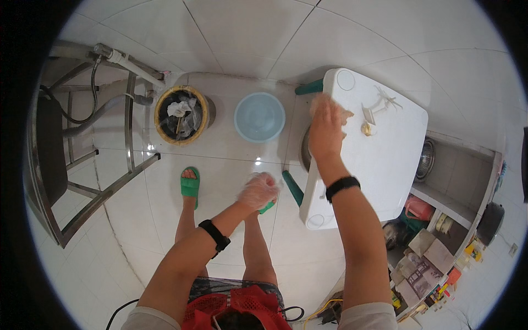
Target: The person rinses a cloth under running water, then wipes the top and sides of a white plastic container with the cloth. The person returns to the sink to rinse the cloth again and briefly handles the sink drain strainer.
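Observation:
My left hand (260, 192) is in front of my legs, above the floor, wrapped in thin clear plastic that looks like a disposable glove. Its fingers are curled and blurred, and I cannot see whether anything is inside them. Over the left edge of a white plastic table (371, 177) reaches my right hand (326, 132), its fingertips blurred. Ragged light-brown pieces (346, 117) show beside its fingers; whether it grips them is hidden. To their right on the tabletop lie a garlic bulb (366, 128), a small flat strip (368, 114) and several thin pale sticks (387, 99).
A light-blue basin (260, 117) stands on the tiled floor, beside a lined bin (181, 115) holding crumpled plastic. A metal bowl (305, 148) is partly under the table. At left is a metal sink frame (130, 123) with hoses; at right, a cluttered tiled shelf unit (445, 198).

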